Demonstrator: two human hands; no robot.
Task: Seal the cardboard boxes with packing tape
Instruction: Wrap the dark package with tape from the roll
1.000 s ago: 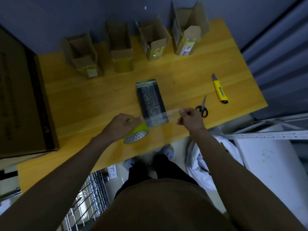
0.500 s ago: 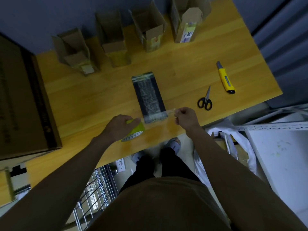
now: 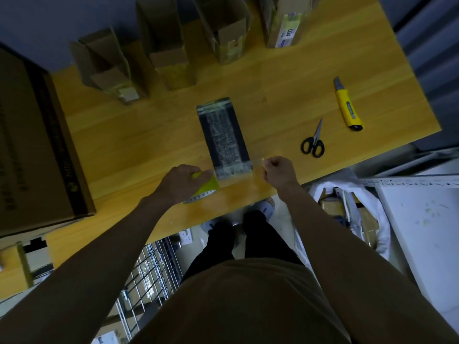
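A flat dark box (image 3: 224, 137) wrapped in clear tape lies in the middle of the wooden table (image 3: 273, 95). My left hand (image 3: 182, 182) grips a yellow roll of packing tape (image 3: 205, 188) just left of the box's near end. My right hand (image 3: 278, 171) pinches the free end of the clear tape strip (image 3: 258, 163) just right of the box. The strip stretches between both hands across the box's near end. Several open cardboard boxes (image 3: 226, 28) stand in a row along the table's far edge.
Black-handled scissors (image 3: 313, 142) and a yellow utility knife (image 3: 346, 105) lie on the table's right part. A large brown carton (image 3: 32, 145) fills the left side. A wire rack (image 3: 146, 271) and a white bag (image 3: 347, 207) sit below the table edge.
Both hands have lowered the stretched tape strip toward the near end of the dark box. The camera view has shifted and the hands sit closer together.
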